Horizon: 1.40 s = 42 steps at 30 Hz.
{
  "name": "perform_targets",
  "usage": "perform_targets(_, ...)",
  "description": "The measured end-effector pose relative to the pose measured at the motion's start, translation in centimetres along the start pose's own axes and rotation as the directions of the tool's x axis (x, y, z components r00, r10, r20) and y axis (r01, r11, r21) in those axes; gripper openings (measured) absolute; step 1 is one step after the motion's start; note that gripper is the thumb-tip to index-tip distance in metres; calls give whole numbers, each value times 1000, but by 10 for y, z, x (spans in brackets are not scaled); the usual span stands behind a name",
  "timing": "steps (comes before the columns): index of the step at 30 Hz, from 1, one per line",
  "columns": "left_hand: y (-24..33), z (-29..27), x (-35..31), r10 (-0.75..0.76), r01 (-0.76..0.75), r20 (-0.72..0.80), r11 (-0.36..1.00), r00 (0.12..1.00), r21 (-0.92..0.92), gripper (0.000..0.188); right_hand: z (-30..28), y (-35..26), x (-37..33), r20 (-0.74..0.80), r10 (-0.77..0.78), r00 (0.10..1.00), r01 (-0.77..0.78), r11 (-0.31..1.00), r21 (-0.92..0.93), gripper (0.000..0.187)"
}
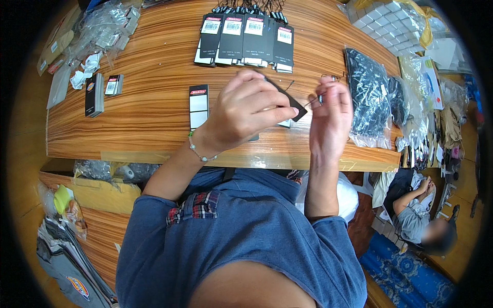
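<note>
My left hand point(249, 105) is closed on a black hang tag point(289, 97), held tilted above the table. A thin black cord runs from near the tag's lower corner to my right hand point(331, 115). The fingers of my right hand are pinched together on the cord point(311, 101), which has a small loop. Beneath my left hand, part of a tag with a white face point(285, 123) shows; the rest is hidden. Just left of my left wrist lies a black strip with a red mark and white panels point(198, 108).
Rows of strung black tags point(257, 43) lie at the far middle of the wood-grain table point(149, 97). Small tag stacks point(94, 97) sit left. A clear bag of black cords point(367, 92) lies right. Plastic-wrapped white boxes point(380, 23) stand far right. Another person point(416, 220) sits lower right.
</note>
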<state>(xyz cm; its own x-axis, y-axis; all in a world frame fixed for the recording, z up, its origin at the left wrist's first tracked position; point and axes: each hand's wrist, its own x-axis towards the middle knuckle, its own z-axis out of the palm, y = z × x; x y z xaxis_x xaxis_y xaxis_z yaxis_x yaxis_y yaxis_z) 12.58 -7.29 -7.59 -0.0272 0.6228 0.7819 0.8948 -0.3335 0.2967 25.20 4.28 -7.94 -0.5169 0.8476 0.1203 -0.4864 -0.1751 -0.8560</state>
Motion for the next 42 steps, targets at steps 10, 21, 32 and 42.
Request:
perform_targets(10, -13, -19, -27, -528, 540, 145, 748, 837, -386, 34, 21, -24, 13, 298, -88, 951, 44, 987, 152, 20)
perform_targets(21, -54, -71, -74, -773, 696, 294, 634, 563, 336, 49, 26, -23, 6, 318, -47, 947, 75, 994, -77, 16)
perform_targets(32, -34, -75, -55, -847, 853, 302, 285, 438, -438, 26, 31, -30, 0, 370, -32, 929, 102, 980, -171, 14)
perform_targets(42, 9, -34, 13, -699, 609, 71, 564, 712, -557, 12, 50, -21, -10, 378, -89, 922, 297, 789, -538, 36)
